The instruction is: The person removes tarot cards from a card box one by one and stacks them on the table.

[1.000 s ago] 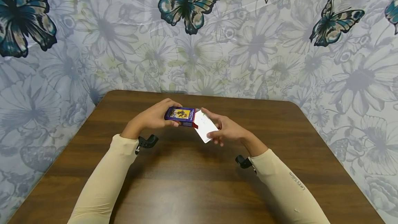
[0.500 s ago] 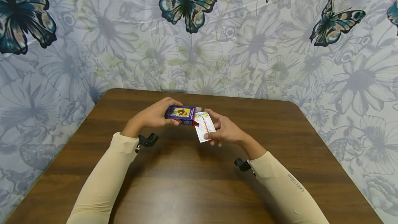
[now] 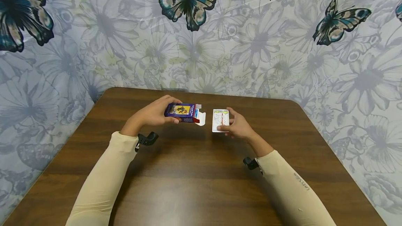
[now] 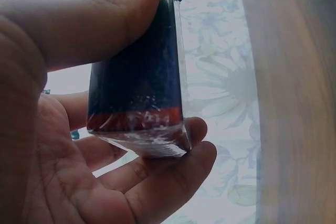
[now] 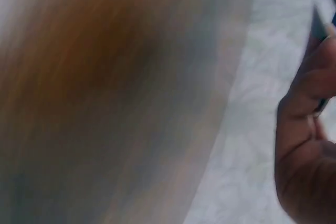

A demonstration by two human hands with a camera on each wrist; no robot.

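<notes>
My left hand (image 3: 157, 112) grips a blue card box (image 3: 181, 111) with a yellow picture on its face, thumb on the near side. The box's right end is open, and a white flap (image 3: 201, 118) sticks out there. In the left wrist view the box (image 4: 137, 77) shows a dark blue side with a red band and a shiny wrapped end. My right hand (image 3: 240, 125) pinches a white printed card (image 3: 221, 119) by its right edge, thumb on top. A gap lies between card and box. The right wrist view catches the right hand (image 5: 307, 129) only at its border.
Both hands are over a brown wooden table (image 3: 188, 184). Behind it hangs a pale floral cloth (image 3: 257, 58) with blue butterflies. Dark straps (image 3: 147, 138) sit at both wrists, below cream sleeves (image 3: 97, 180).
The right hand has moved right with the card, which overlapped the box's open end before and now stands apart. The white flap has come into view. The left hand has shifted slightly.
</notes>
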